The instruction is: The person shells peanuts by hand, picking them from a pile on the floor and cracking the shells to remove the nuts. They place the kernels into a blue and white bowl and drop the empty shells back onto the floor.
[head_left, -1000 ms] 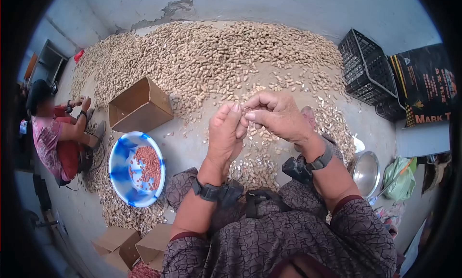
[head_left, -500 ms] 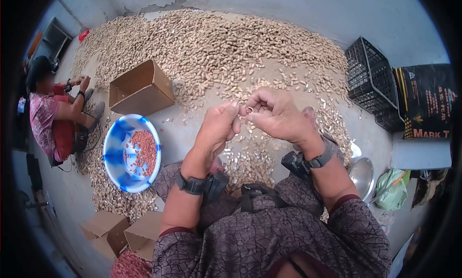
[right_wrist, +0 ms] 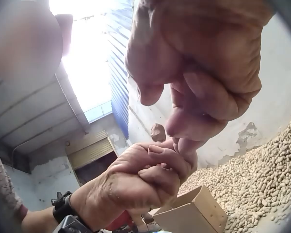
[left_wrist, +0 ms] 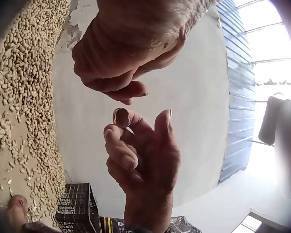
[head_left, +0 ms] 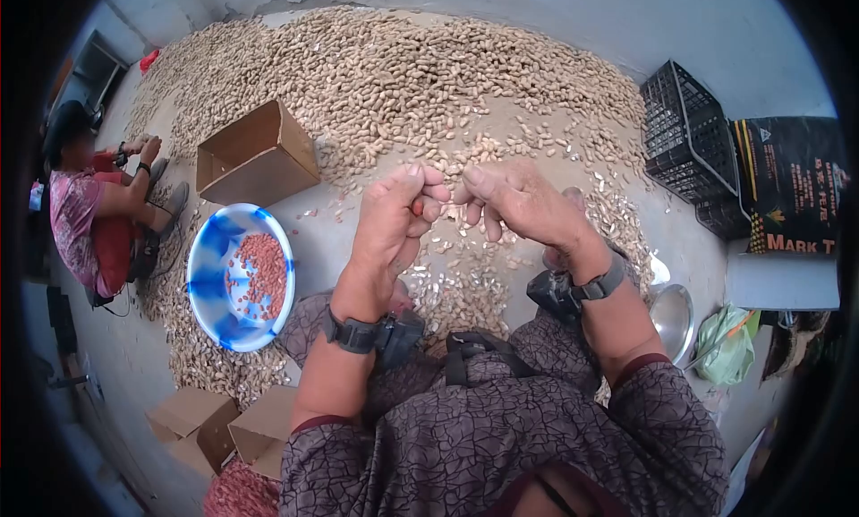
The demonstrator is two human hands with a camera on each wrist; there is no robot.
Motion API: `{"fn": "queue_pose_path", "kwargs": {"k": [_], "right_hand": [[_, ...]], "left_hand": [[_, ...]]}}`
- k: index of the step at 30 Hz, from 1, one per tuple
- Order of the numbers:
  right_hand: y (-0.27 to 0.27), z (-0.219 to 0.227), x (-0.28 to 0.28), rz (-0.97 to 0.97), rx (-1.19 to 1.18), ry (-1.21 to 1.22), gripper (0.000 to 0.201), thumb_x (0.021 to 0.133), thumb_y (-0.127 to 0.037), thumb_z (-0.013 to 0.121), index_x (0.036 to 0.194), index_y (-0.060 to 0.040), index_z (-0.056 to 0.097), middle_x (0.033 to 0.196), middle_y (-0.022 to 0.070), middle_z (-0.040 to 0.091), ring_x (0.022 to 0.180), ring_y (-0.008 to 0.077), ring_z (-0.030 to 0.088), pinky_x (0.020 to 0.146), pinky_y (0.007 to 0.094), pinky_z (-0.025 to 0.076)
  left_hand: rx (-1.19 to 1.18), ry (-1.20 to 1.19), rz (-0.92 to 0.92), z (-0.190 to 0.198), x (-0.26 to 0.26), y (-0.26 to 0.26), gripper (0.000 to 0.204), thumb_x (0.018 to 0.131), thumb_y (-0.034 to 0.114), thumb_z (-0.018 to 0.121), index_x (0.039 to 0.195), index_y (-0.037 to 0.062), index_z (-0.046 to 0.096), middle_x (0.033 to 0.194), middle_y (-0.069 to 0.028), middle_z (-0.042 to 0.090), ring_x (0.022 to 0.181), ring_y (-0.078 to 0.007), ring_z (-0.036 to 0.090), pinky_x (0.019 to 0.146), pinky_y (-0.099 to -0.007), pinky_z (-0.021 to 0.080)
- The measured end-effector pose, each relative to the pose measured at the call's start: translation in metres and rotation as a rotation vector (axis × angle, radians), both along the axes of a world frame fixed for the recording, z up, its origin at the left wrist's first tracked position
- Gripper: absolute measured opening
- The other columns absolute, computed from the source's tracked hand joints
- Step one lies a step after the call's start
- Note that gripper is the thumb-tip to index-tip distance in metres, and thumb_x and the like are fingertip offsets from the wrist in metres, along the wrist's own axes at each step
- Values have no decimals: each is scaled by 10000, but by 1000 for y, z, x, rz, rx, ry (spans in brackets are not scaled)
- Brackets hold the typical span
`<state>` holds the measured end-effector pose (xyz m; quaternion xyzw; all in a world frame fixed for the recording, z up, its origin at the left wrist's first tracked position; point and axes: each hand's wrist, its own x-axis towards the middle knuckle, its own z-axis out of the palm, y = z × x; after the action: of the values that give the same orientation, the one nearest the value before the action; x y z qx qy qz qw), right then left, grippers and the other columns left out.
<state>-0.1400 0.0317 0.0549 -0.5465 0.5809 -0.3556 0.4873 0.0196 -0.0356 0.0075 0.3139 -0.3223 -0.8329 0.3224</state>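
Note:
My left hand [head_left: 386, 222] has its fingers curled around a reddish peanut kernel [head_left: 417, 207], which shows between thumb and fingers in the head view. Close to its right is my right hand [head_left: 532, 205], back turned up and fingers bent downward. In the left wrist view, half of a peanut shell [left_wrist: 121, 118], hollow side showing, is at the right hand's fingertips, with the thumb spread away from it. The right wrist view shows the same shell [right_wrist: 158, 132] beside a fingertip. Below both hands lie broken peanut shells [head_left: 461, 293] on the floor.
Unshelled peanuts [head_left: 394, 78] spread along the wall. On the left are a cardboard box [head_left: 268, 172], a blue-and-white basin [head_left: 201, 289] with red kernels and a seated person [head_left: 98, 213]. A black crate [head_left: 689, 132], metal bowl [head_left: 671, 318] and green bag [head_left: 725, 342] stand right.
My hands, together at the fingertips a second ago, have drawn apart, the left one moving leftward. The red kernel, seen at the right fingertips half a second ago, now shows in the left hand.

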Motion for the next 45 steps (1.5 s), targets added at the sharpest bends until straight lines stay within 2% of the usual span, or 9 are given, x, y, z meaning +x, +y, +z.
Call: {"fn": "queue_pose_path", "kwargs": {"k": [2, 5, 10, 13, 16, 20, 25, 29, 45], "right_hand": [[1, -5, -2, -110, 82, -82, 654, 877, -507, 308, 862, 100, 550, 590, 99, 552, 428, 131, 546, 333, 213, 360], [1, -1, -2, -150, 197, -150, 586, 892, -497, 262, 932, 24, 529, 631, 75, 558, 471, 103, 555, 325, 167, 330], [-4, -10, -1, -198, 175, -178, 612, 887, -501, 264, 874, 53, 522, 620, 99, 543, 431, 120, 518, 311, 196, 346], [-6, -16, 0, -263, 189, -120, 599, 888, -492, 268, 855, 51, 518, 598, 84, 516, 406, 110, 475, 310, 192, 351], [-7, -22, -2, -268, 223, -123, 585, 890, -484, 277, 856, 49, 515, 598, 79, 516, 414, 112, 477, 311, 199, 359], [-6, -25, -5, -199, 194, -279, 565, 884, -462, 314, 887, 66, 515, 650, 122, 553, 451, 141, 537, 312, 225, 384], [-1, -5, -11, -168, 52, -273, 369, 857, -330, 451, 875, 25, 551, 713, 84, 582, 523, 114, 565, 388, 202, 421], [1, 3, -13, -245, -8, -198, 202, 802, -211, 575, 836, -12, 586, 734, 39, 596, 560, 74, 550, 459, 183, 433], [0, 0, -9, -267, -63, -135, 180, 768, -194, 618, 776, -16, 593, 582, 10, 560, 492, 36, 508, 406, 165, 390]], "left_hand": [[-86, -6, -54, 7, -1, 2, 210, 881, 166, 467, 905, -18, 564, 652, -36, 542, 482, -38, 435, 362, -146, 270], [-221, -32, -181, 9, -4, 9, 214, 869, 130, 473, 995, -16, 566, 644, -8, 530, 486, -21, 420, 385, -134, 275], [-471, -181, -360, 17, -21, 26, 278, 832, 98, 527, 1086, -13, 556, 620, 42, 506, 509, -7, 411, 450, -150, 321], [-826, -317, -395, 13, -19, 23, 265, 816, 74, 541, 1068, -1, 576, 589, 57, 473, 524, -8, 384, 463, -170, 323], [-924, -410, -377, 21, -20, 27, 268, 800, 63, 556, 1060, 5, 586, 556, 70, 431, 526, -10, 358, 470, -179, 317], [-926, -280, -263, -1, -24, 25, 212, 816, 86, 550, 998, -11, 600, 568, 62, 427, 513, -10, 342, 456, -183, 308], [-287, -109, -274, 2, -16, 15, 183, 870, 163, 490, 897, -7, 550, 625, 31, 483, 473, 5, 361, 405, -138, 269], [-101, 68, -226, 1, -14, 11, 200, 871, 182, 470, 866, -8, 531, 618, -19, 525, 412, -28, 373, 366, -156, 266], [-176, 83, -157, -1, -20, 15, 127, 836, 131, 533, 897, 20, 537, 700, -38, 571, 494, -23, 419, 422, -147, 317]]}}
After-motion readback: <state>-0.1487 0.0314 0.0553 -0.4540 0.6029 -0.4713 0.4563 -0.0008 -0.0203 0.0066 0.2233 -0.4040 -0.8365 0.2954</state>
